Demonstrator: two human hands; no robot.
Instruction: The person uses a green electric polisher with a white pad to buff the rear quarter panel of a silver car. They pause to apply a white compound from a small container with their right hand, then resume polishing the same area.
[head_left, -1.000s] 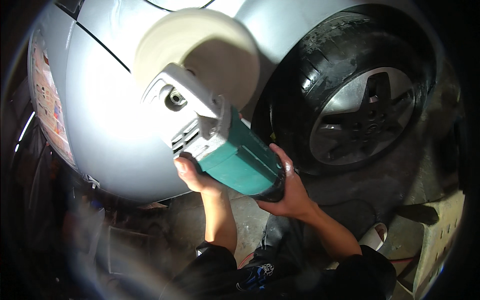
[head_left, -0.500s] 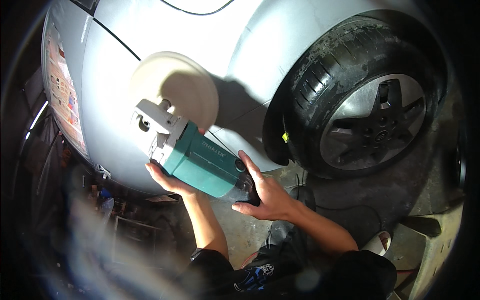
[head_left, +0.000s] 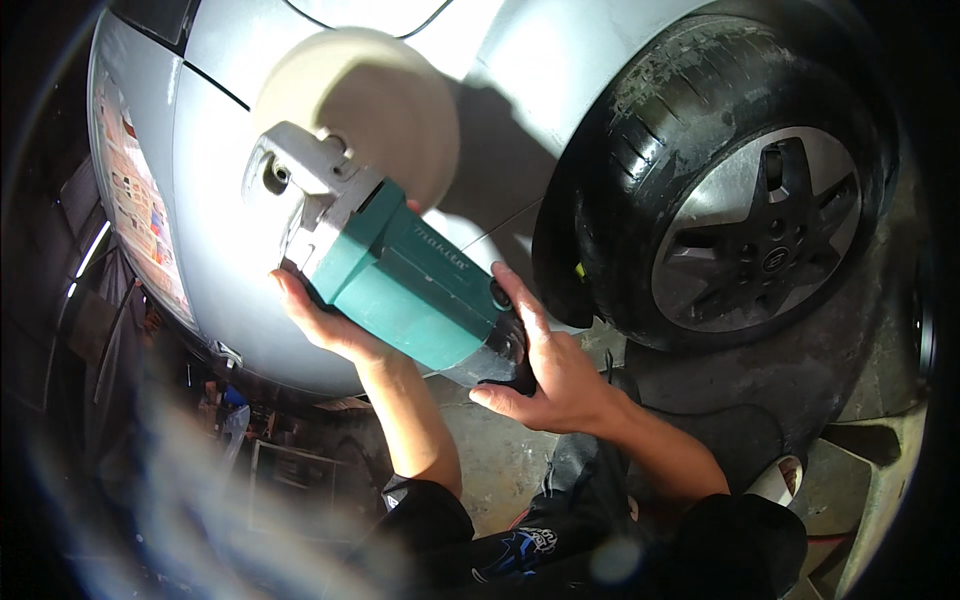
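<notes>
1. The left hand (head_left: pixel 335 325) is clamped on the polisher (head_left: pixel 405 285) from below, its thumb lying along the near side by the metal head (head_left: pixel 300 180), while most of its fingers are hidden under the housing
2. The right hand (head_left: pixel 555 375) is wrapped round the dark rear end of the same tool, with fingers and thumb on opposite sides of it and no gap showing between palm and casing
3. The polisher sits in the middle of the view, tilted, its green housing running from the right hand up and left to the grey head
4. Beyond the head is the round cream pad (head_left: pixel 395 130), blurred at its rim and facing the silver car panel (head_left: pixel 270 325); whether it touches the panel along its whole face I cannot tell
5. A shadow falls across the pad and onto the panel to its right, and a strong glare whitens the bodywork on the left
6. To the right of the tool, well apart from it, stands a wheel with a black tyre (head_left: pixel 640 150) and a grey and black rim (head_left: pixel 770 250)
7. At the far left, printed paper (head_left: pixel 140 205) covers a curved part of the car
8. Below lie the concrete floor (head_left: pixel 495 450) and, at lower right, a pale chair (head_left: pixel 885 480)
</notes>
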